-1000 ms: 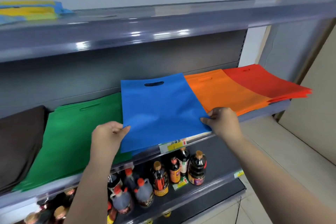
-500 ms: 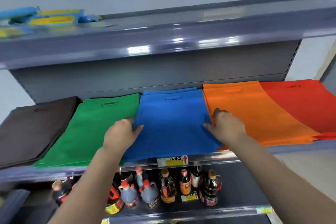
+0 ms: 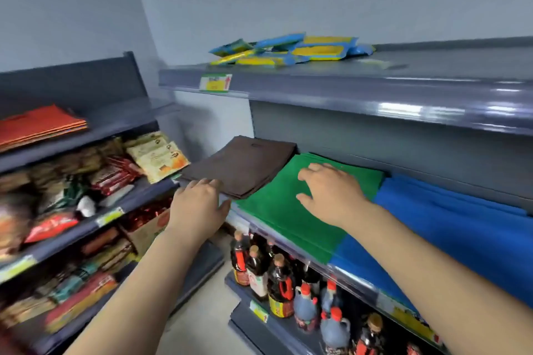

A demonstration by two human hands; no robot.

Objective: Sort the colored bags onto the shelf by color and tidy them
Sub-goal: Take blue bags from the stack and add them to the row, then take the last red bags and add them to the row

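My right hand (image 3: 331, 193) lies flat and spread on the green bags (image 3: 288, 210); my left hand (image 3: 199, 204), fingers loose, touches the brown stack's (image 3: 245, 164) front edge on the shelf (image 3: 357, 277).

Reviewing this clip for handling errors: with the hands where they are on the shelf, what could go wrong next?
1. The green bags and blue bags overhang the shelf's front edge; a push from the right hand, flat on the green stack, could slide some off onto the bottles below.
2. The left hand sits at the corner of the brown bags; nudging there may fan that stack.
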